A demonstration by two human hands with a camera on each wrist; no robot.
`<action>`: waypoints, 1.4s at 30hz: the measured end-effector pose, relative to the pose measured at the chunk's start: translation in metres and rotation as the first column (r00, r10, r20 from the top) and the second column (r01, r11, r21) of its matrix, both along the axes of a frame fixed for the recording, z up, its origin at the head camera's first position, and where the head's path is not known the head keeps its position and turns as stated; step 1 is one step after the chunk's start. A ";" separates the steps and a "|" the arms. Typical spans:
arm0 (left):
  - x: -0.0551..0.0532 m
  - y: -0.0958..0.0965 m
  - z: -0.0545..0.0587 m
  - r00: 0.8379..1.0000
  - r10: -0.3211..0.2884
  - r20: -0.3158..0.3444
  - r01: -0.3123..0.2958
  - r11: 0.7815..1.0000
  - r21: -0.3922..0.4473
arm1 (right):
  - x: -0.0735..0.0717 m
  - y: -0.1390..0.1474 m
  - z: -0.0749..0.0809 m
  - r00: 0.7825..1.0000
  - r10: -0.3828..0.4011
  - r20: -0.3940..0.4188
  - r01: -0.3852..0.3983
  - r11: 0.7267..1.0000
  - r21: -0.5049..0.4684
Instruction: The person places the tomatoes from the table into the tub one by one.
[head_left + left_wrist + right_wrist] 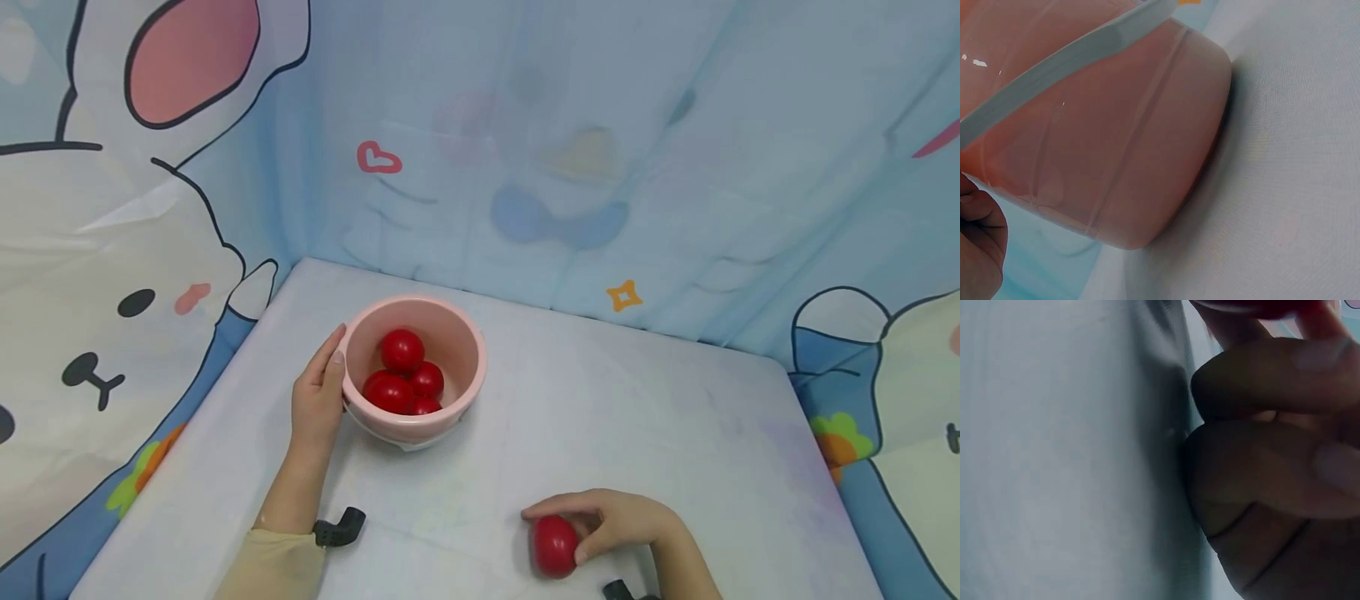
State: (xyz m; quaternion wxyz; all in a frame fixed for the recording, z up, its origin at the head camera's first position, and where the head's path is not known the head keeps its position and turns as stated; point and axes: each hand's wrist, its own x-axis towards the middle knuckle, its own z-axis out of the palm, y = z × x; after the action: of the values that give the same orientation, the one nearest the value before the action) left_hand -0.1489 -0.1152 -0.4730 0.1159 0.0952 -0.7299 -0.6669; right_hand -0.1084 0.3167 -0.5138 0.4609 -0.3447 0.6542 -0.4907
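Observation:
A pink bucket (pixel 468 333) with a pale handle (pixel 1085 53) stands on the white-covered table at left centre. Several glossy red round objects (pixel 402 350) lie inside it; their exact kind cannot be told. My left hand (pixel 318 404) holds the bucket's left side at the rim, and its curled fingers (pixel 982 209) show beside the wall in the left wrist view. Near the front of the table, my right hand (pixel 618 525) grips another red round object (pixel 553 546) between thumb and fingers. Only a sliver of that object shows in the right wrist view, above the bent fingers (pixel 1266 381).
A white cloth (pixel 675 417) covers the table. Behind it hangs a light blue printed curtain (pixel 525 100), with cartoon figures at both sides. A black wrist device (pixel 341 527) sits at my left wrist, and part of another (pixel 618 590) shows near the right one.

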 end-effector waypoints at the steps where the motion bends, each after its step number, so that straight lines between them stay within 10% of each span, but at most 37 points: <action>1: 0.000 0.000 0.000 1.000 -0.001 0.000 0.001 1.000 -0.001 | 0.001 -0.001 0.000 1.000 0.006 0.014 -0.006 1.000 0.000; 11: -0.001 -0.001 -0.003 1.000 0.004 -0.008 -0.004 1.000 -0.002 | 0.002 -0.001 -0.006 0.996 -0.045 0.083 0.041 0.998 0.051; 25: -0.001 0.000 -0.003 1.000 0.013 0.013 -0.013 1.000 -0.001 | -0.014 -0.009 0.005 0.999 -0.019 -0.042 0.019 1.000 0.006; 42: -0.003 -0.001 -0.004 1.000 0.008 0.025 -0.007 1.000 -0.011 | -0.097 -0.032 0.102 0.975 0.032 -0.221 -0.030 0.999 0.010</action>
State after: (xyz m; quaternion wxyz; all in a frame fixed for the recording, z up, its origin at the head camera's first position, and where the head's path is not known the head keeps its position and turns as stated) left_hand -0.1514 -0.1164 -0.4765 0.1097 0.1057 -0.7345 -0.6613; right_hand -0.2057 0.2843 -0.4117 0.3941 -0.4058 0.6975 -0.4399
